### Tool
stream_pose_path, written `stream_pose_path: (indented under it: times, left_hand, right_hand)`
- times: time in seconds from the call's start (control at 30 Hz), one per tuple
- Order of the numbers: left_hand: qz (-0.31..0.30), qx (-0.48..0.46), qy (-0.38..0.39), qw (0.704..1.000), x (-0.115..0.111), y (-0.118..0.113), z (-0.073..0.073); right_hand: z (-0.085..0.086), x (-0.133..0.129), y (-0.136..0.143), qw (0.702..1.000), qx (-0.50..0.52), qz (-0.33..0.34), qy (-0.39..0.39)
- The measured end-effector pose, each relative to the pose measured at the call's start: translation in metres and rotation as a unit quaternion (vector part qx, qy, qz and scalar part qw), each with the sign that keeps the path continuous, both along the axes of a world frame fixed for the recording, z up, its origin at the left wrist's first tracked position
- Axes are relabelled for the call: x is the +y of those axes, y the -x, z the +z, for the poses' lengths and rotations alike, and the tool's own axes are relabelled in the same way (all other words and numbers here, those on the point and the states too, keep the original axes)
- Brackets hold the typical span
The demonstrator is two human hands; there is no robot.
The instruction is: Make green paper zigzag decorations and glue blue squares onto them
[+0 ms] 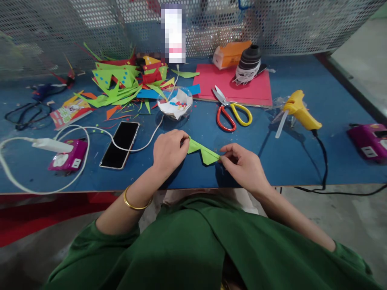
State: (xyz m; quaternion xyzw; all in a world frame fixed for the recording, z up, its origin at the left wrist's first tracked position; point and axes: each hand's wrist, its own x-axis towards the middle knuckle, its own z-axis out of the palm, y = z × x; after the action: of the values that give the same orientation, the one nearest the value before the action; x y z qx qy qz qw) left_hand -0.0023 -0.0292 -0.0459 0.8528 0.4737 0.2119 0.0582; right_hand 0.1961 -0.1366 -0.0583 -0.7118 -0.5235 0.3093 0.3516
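Note:
A folded light-green paper piece [207,156] with a notched lower edge is stretched between my two hands, just above the blue table near its front edge. My left hand [171,149] pinches its left end, and my right hand [243,163] pinches the right end between thumb and fingers. Beyond the paper lie scissors [226,117] with one red and one yellow handle, blades apart. Behind my left hand stands a clear bowl [175,105] lined with white paper, holding small red and blue bits.
Green and red paper pieces [116,80] pile at the back left. A black phone [120,145], white cable and purple power box [69,155] sit left. Red sheets [205,82] bear a thread spool [249,64]. At right are a yellow glue gun [299,110] and another purple box [367,141].

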Motion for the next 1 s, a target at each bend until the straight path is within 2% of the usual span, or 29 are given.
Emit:
stream_pose_path:
  times: [0.13, 0.23, 0.27, 0.4, 0.5, 0.6, 0.7, 0.77, 0.87, 1.0]
  left_hand:
    - [-0.051, -0.031, -0.144, 0.988, -0.013, -0.003, 0.004]
    - [-0.156, 0.006, -0.185, 0.970, -0.036, -0.009, 0.001]
    - [-0.171, 0.024, -0.193, 0.966, -0.042, -0.011, -0.001]
    - [-0.171, 0.069, -0.232, 0.955, -0.052, -0.017, -0.009]
    - [-0.173, 0.075, -0.246, 0.951, -0.049, -0.015, -0.012]
    - [-0.174, 0.061, -0.231, 0.955, -0.048, -0.009, -0.014]
    - [-0.166, 0.053, -0.201, 0.964, -0.053, -0.003, -0.016]
    - [-0.161, 0.054, -0.182, 0.968, -0.055, -0.001, -0.016]
    - [-0.155, 0.056, -0.160, 0.973, -0.057, -0.001, -0.016]
    - [-0.153, 0.048, -0.125, 0.979, -0.054, 0.001, -0.015]
  right_hand:
    - [0.000, 0.001, 0.005, 0.995, 0.082, -0.048, -0.014]
    - [-0.002, 0.002, 0.010, 0.991, 0.115, -0.067, -0.024]
    - [-0.002, 0.003, 0.012, 0.990, 0.118, -0.071, -0.025]
    - [-0.003, -0.001, 0.018, 0.990, 0.113, -0.074, -0.026]
    - [-0.003, -0.007, 0.014, 0.997, 0.071, -0.020, -0.017]
    - [-0.002, -0.010, 0.000, 0.992, -0.079, 0.082, -0.062]
    - [-0.002, -0.007, -0.011, 0.941, -0.237, 0.179, -0.160]
    - [-0.004, -0.001, -0.013, 0.903, -0.310, 0.221, -0.199]
    - [-0.007, 0.006, -0.007, 0.872, -0.358, 0.248, -0.224]
    - [-0.012, 0.009, 0.000, 0.871, -0.350, 0.262, -0.226]
